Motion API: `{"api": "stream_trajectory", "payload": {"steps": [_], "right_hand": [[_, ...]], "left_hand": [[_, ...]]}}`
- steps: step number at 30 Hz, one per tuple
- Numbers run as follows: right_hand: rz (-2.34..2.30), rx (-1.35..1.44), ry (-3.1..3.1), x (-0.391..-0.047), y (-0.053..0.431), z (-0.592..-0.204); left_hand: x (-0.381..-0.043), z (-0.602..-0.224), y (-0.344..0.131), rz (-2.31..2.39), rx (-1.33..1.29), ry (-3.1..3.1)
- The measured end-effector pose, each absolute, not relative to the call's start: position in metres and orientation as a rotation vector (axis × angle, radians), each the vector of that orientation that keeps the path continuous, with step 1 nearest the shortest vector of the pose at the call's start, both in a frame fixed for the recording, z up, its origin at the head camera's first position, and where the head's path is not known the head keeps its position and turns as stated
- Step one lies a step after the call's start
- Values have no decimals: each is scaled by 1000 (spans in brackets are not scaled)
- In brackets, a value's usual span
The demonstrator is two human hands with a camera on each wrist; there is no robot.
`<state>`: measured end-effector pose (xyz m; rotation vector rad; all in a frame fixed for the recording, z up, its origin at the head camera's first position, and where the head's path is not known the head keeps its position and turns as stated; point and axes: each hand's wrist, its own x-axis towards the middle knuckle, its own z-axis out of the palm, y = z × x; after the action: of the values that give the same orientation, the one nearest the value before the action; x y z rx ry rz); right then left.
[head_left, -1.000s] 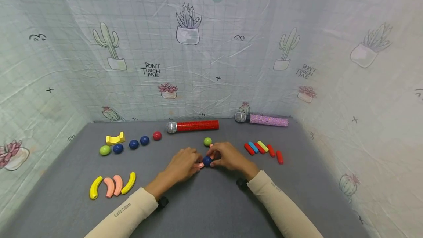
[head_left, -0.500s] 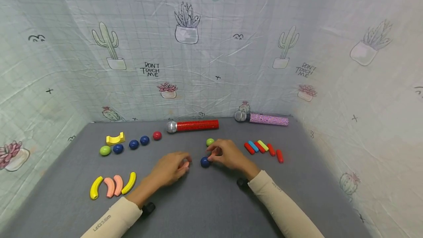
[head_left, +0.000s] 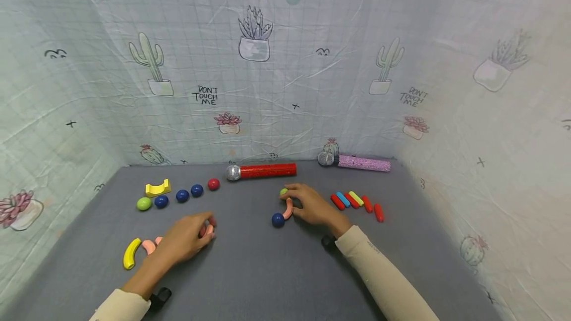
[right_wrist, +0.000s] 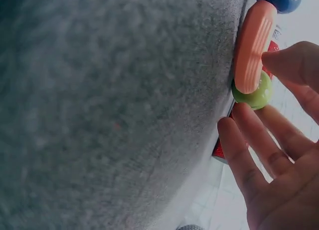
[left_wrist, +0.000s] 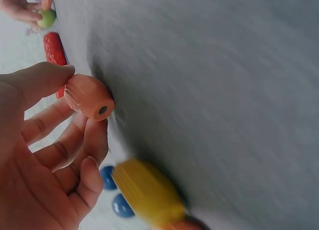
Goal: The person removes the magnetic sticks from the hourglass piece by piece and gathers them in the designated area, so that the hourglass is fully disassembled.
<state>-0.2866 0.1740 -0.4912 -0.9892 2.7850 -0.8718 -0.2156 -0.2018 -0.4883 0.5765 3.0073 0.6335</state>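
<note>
My left hand [head_left: 202, 232] pinches a pink curved piece [left_wrist: 89, 97] between thumb and fingers, low over the grey mat [head_left: 267, 271], just right of a yellow curved piece [head_left: 131, 253] and a pink one [head_left: 148, 246]. My right hand [head_left: 294, 203] rests on the mat at centre, its fingers [right_wrist: 249, 160] relaxed and its thumb against a second pink curved piece [head_left: 288, 208]. That piece lies between a green ball [head_left: 283, 191] and a blue ball [head_left: 278, 220]. In the right wrist view the same pink piece [right_wrist: 254, 45] touches the green ball [right_wrist: 254, 95].
A red microphone [head_left: 263, 171] and a purple one [head_left: 357, 163] lie along the back wall. Several coloured sticks [head_left: 354, 199] sit right of my right hand. At back left are a yellow arch block [head_left: 157, 188], a green ball [head_left: 143, 204], blue balls [head_left: 182, 195] and a red ball [head_left: 213, 184].
My left hand has carried a pink curved piece left, away from the blue ball, toward the curved pieces. My right hand stayed and now has the other pink piece lying beside it.
</note>
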Motion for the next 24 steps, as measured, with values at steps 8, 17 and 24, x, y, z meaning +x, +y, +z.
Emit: {"api": "stream_trajectory", "payload": {"steps": [8,17,24], "right_hand": [[-895,-927,2773,-285,171,-490],[-860,-895,2800,-282,170,-491],[-816,-918,2863,-279,164,-490]], "left_hand": [[-207,-485,-220,497,553,3053],[-205,-476,-191,373,666,3192],[-213,-475,-133,470,821,3064]]}}
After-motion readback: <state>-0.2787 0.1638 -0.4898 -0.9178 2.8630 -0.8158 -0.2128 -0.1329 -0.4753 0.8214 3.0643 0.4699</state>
